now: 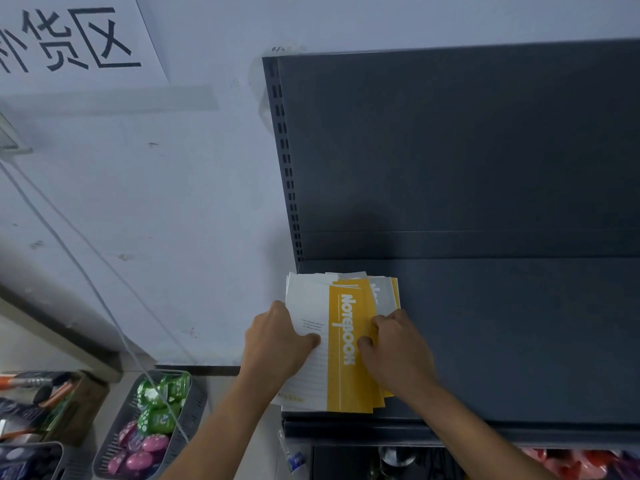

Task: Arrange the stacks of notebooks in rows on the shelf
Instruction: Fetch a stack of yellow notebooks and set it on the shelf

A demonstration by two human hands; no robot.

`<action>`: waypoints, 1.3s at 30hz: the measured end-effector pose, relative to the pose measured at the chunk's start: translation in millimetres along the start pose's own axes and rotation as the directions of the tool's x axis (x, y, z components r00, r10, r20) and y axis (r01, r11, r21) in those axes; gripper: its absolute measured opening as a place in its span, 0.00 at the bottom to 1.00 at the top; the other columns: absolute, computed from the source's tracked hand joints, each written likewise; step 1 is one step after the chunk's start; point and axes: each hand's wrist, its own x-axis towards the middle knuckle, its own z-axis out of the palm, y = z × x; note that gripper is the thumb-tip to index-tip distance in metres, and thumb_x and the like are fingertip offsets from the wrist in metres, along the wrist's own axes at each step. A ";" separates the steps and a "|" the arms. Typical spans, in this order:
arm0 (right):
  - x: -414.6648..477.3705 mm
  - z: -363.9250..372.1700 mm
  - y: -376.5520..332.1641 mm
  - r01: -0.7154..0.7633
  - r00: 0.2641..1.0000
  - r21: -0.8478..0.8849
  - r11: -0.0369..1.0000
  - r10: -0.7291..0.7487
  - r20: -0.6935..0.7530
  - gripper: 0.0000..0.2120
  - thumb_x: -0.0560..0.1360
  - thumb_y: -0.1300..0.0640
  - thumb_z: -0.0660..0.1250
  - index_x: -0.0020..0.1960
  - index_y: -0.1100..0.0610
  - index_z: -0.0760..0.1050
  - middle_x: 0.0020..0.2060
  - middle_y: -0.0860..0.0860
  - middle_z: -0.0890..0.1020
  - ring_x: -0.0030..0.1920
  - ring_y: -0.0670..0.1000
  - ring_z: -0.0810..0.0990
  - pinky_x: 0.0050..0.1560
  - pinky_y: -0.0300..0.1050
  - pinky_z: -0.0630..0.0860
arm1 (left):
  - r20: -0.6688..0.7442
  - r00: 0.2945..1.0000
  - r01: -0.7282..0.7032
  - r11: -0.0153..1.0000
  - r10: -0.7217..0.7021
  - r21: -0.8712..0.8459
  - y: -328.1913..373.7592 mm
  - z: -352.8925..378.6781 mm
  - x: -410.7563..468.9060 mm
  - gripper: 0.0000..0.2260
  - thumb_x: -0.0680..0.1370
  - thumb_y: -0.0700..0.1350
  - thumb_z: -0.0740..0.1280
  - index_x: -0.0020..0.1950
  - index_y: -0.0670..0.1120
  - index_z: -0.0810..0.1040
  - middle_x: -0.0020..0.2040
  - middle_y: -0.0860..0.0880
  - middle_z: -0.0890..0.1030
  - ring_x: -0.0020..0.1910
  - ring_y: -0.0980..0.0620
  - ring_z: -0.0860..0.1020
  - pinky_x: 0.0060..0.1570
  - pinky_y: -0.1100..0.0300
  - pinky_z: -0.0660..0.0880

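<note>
Left hand (277, 341), right hand (398, 348) grip notebook stack (348, 306) sides; long axis front-to-back on shelf (502, 341)

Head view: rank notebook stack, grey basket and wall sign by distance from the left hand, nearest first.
1. notebook stack: gripped by the left hand, at the shelf's left end.
2. grey basket: lower left, below the shelf.
3. wall sign: top left, on the wall.

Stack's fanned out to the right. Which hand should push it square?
Probably right: the right hand holds the fanned yellow edges of the stack, while the left hand grips its left edge as a stop.
</note>
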 end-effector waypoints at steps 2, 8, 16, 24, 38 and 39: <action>-0.4 1.4 -0.9 0.010 1.000 0.003 1.000 -0.010 0.012 0.08 0.79 0.50 0.62 0.44 0.52 0.71 0.49 0.47 0.68 0.47 0.46 0.71 0.38 0.40 0.67 | 0.011 1.000 0.009 1.000 -0.009 0.012 0.2 -2.4 -1.4 0.19 0.71 0.56 0.75 0.53 0.48 0.72 0.46 0.53 0.78 0.44 0.52 0.77 0.33 0.62 0.70; 1.7 4.9 3.2 -0.028 0.999 0.071 0.997 0.026 0.023 0.14 0.78 0.49 0.62 0.61 0.52 0.74 0.54 0.47 0.70 0.51 0.47 0.70 0.45 0.42 0.68 | 0.080 0.997 -0.004 0.999 0.007 -0.035 -3.8 -12.0 -4.6 0.16 0.74 0.52 0.73 0.55 0.47 0.74 0.48 0.52 0.79 0.45 0.54 0.77 0.33 0.63 0.70; 10.0 -13.0 -3.8 -0.158 0.986 0.491 0.857 0.107 0.130 0.21 0.75 0.34 0.66 0.61 0.46 0.70 0.54 0.43 0.79 0.51 0.44 0.79 0.48 0.45 0.78 | 0.176 0.980 -0.005 0.901 0.090 -0.434 -2.9 -24.1 2.1 0.14 0.75 0.49 0.75 0.57 0.50 0.75 0.53 0.52 0.83 0.49 0.53 0.82 0.48 0.53 0.81; -0.3 -48.8 -3.1 -0.165 0.985 0.450 0.878 0.167 0.034 0.11 0.72 0.51 0.76 0.51 0.47 0.77 0.44 0.41 0.83 0.46 0.45 0.83 0.47 0.45 0.81 | 0.036 0.988 -0.144 0.973 0.153 -0.179 26.0 -5.8 -0.3 0.20 0.79 0.59 0.67 0.64 0.48 0.68 0.56 0.51 0.78 0.51 0.50 0.78 0.47 0.55 0.77; -52.3 -136.3 66.8 -0.344 0.917 0.331 0.879 0.391 -0.085 0.31 0.72 0.46 0.76 0.69 0.52 0.69 0.58 0.49 0.81 0.58 0.54 0.81 0.58 0.57 0.79 | 0.062 0.903 -0.415 0.901 0.425 -0.127 133.6 19.6 -36.1 0.17 0.79 0.57 0.67 0.60 0.46 0.69 0.55 0.46 0.81 0.52 0.44 0.80 0.50 0.47 0.78; -57.8 -143.7 77.1 -0.353 0.912 0.325 0.877 0.400 -0.090 0.31 0.72 0.45 0.76 0.69 0.52 0.69 0.59 0.49 0.81 0.58 0.54 0.80 0.59 0.57 0.79 | 0.067 0.892 -0.438 0.892 0.447 -0.114 145.0 25.7 -41.3 0.17 0.80 0.57 0.67 0.59 0.46 0.69 0.54 0.46 0.81 0.51 0.44 0.79 0.47 0.50 0.76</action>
